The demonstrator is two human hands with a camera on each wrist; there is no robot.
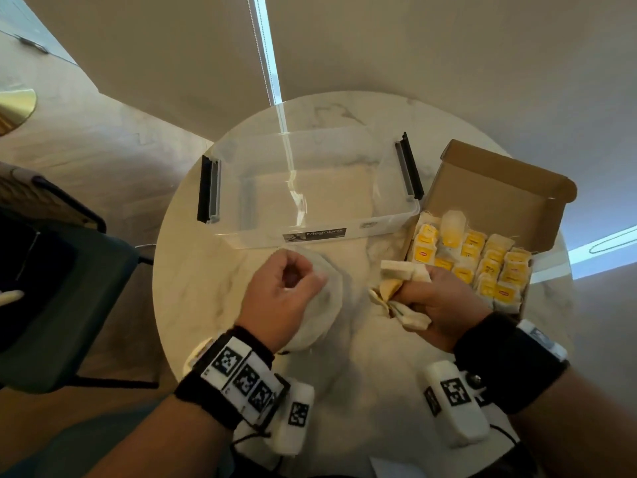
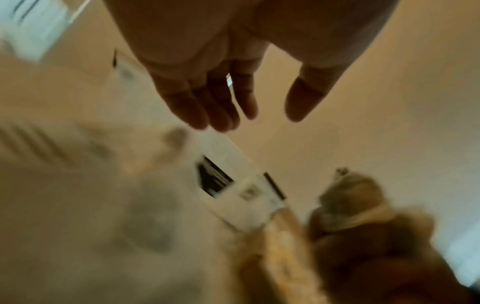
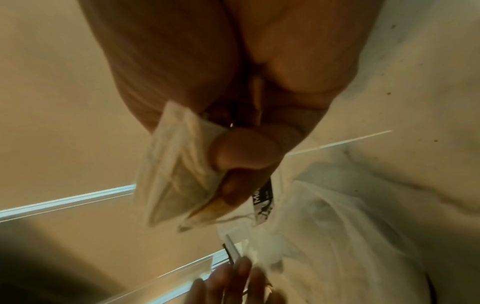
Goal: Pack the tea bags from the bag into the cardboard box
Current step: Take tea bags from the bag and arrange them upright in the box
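A bunch of tea bags (image 1: 400, 291) is clamped in the curled fingers (image 3: 246, 152) of the right hand (image 1: 444, 305), above the bench (image 1: 362, 357) and just beside the cardboard box (image 1: 496, 201). The left hand (image 1: 279, 301) hovers over the clear bag (image 1: 324, 305), fingers loose, holding nothing.

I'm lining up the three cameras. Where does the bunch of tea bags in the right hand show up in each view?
Head: the tea bags sit right of centre, gripped by the right hand, beside the cardboard box.
Left wrist: lower right, a blurred pale bundle.
Right wrist: centre, under the thumb.
Shared landmark: the clear plastic tub's black label.
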